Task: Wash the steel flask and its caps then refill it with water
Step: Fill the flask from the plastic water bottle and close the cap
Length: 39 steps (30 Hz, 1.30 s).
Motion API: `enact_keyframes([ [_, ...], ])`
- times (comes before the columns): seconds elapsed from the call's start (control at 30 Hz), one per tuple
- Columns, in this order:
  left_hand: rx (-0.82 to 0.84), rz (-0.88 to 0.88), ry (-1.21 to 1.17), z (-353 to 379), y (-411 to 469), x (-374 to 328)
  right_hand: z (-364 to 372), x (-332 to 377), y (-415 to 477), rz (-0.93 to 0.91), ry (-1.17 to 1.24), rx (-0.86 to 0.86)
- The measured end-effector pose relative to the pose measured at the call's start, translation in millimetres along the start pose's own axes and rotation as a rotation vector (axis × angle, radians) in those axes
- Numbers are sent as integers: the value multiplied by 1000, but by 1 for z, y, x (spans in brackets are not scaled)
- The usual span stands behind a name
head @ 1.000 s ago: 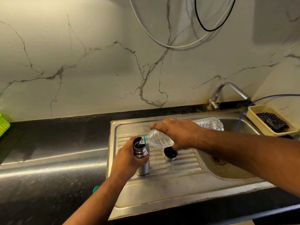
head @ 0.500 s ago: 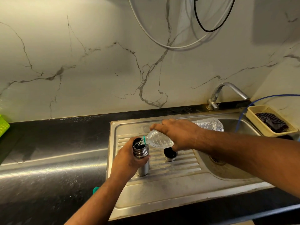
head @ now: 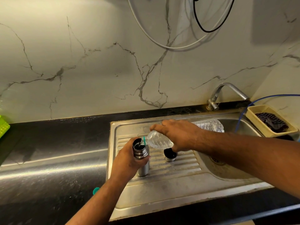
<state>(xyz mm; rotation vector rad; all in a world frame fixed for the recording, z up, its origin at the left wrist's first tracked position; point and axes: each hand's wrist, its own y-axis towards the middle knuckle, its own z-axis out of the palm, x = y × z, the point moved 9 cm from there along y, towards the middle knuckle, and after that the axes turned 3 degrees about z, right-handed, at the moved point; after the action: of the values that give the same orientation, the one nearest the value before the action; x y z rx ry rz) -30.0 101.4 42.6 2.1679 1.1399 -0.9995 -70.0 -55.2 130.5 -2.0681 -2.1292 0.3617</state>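
Steel flask (head: pixel 140 151) stands uncapped on the drainboard (head: pixel 180 164), left hand (head: pixel 127 162) curled round it; at its two o'clock, right hand (head: pixel 177 133) grasps a tilted plastic bottle (head: pixel 158 141).

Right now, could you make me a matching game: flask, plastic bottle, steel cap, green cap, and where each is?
Things:
1 flask
2 plastic bottle
3 steel cap
4 green cap

Places:
A on the black counter
B tilted in the right hand
C upright in the left hand
D by itself on the ribbed drainer

Pairs: 1-C, 2-B, 3-D, 4-A
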Motion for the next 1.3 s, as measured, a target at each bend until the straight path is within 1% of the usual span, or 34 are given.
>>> enact_keyframes([
  [1.3,4,-16,18,3,3,4,-2,1,-1,11,-23,15],
])
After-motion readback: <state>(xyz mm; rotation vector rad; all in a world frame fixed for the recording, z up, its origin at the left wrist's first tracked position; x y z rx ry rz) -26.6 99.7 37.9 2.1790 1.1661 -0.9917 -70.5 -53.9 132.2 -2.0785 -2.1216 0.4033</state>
